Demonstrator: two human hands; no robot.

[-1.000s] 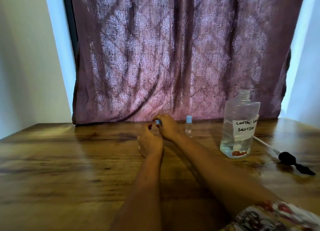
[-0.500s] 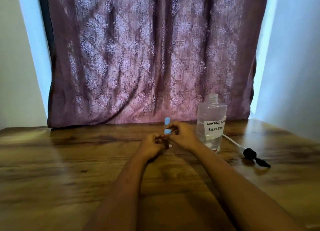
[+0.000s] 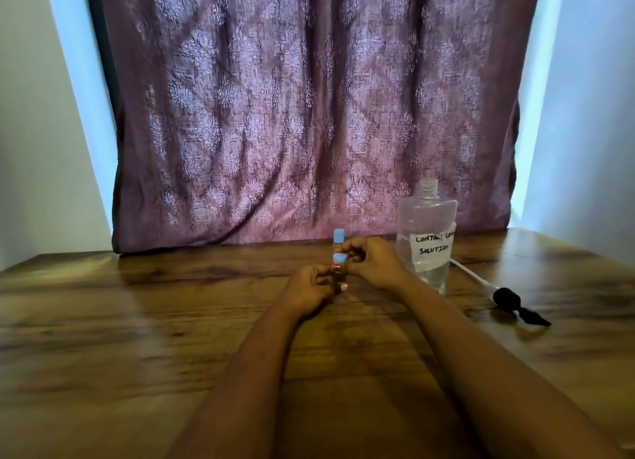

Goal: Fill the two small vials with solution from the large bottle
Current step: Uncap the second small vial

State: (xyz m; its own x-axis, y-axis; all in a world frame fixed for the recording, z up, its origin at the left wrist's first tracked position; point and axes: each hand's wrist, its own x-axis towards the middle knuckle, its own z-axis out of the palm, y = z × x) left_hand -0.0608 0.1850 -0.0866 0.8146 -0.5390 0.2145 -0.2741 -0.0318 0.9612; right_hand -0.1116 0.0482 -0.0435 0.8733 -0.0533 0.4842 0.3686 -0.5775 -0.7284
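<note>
My left hand (image 3: 311, 285) grips the body of a small clear vial, which its fingers mostly hide. My right hand (image 3: 372, 261) pinches that vial's blue cap (image 3: 340, 258) from the right. Just behind it stands a second small vial (image 3: 338, 236) with a blue cap, upright on the table. The large clear bottle (image 3: 426, 233), labelled "contact lens solution", stands uncapped to the right of my right hand, with a little liquid at the bottom.
A black pump top with a white tube (image 3: 508, 297) lies on the wooden table (image 3: 137, 338) right of the bottle. A patterned purple curtain (image 3: 309, 115) hangs behind the table's far edge.
Both hands have drawn the nearer vial toward me, away from the second one. The view has swung right, so the bottle sits closer to the centre.
</note>
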